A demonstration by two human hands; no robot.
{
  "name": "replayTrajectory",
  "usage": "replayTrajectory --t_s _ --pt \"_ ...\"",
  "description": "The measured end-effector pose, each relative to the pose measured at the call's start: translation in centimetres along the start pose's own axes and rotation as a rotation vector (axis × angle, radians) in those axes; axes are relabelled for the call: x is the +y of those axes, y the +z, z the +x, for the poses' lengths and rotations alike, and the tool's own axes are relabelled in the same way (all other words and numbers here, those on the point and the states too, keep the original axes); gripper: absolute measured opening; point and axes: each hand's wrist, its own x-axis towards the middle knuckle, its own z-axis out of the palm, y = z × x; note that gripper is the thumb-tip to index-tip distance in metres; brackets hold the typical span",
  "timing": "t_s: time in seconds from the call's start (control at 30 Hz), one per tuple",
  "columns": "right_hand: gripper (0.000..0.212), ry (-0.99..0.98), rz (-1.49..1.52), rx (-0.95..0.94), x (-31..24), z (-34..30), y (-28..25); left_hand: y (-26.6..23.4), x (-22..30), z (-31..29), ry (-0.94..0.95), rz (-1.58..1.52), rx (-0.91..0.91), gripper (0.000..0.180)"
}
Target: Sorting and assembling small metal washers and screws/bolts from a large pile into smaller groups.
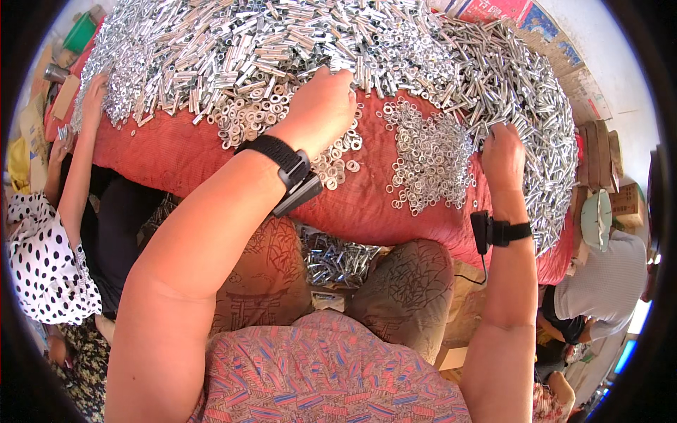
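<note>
My left hand (323,106) reaches to the front edge of a heap of short metal sleeves (271,49). Its fingers are curled closed, and whatever they hold is hidden. Flat washers (243,116) lie under and beside that wrist. To the right, my right hand (503,155) is closed at the edge of a heap of metal bolts (539,134), fingertips turned away, so its grip does not show clearly. Between the two hands spreads a patch of spring washers (427,158). A black strap with a small device circles each wrist.
A red woven cloth (159,151) covers the work surface beneath the heaps. More metal parts (338,264) sit below, between my knees. At left, a person in a polka-dot top (53,261) reaches to the heap. Another in grey (606,275) is at right, near a pale green basin (596,220).
</note>
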Motion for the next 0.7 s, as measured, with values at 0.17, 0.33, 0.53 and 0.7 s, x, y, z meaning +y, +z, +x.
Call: replayTrajectory --t_s 0.17,0.33,0.53,0.7 --pt "0.006 -0.139 0.284 0.153 -5.3 -2.6 -6.1 -0.1 1.0 0.3 -0.044 0.151 -0.064 0.022" --pt "0.021 -0.368 0.53 -0.109 -12.9 -7.5 -8.6 0.6 -1.0 0.8 -0.069 0.109 -0.009 0.023" --pt "0.024 -0.483 0.524 -0.249 -15.8 -9.0 -6.7 -1.2 -1.3 -0.7 -0.181 -0.408 0.142 0.036" --pt "0.013 -0.367 0.604 -0.281 -15.1 -9.3 -4.0 -4.8 2.0 -5.5 -0.569 -1.304 -0.142 0.023"
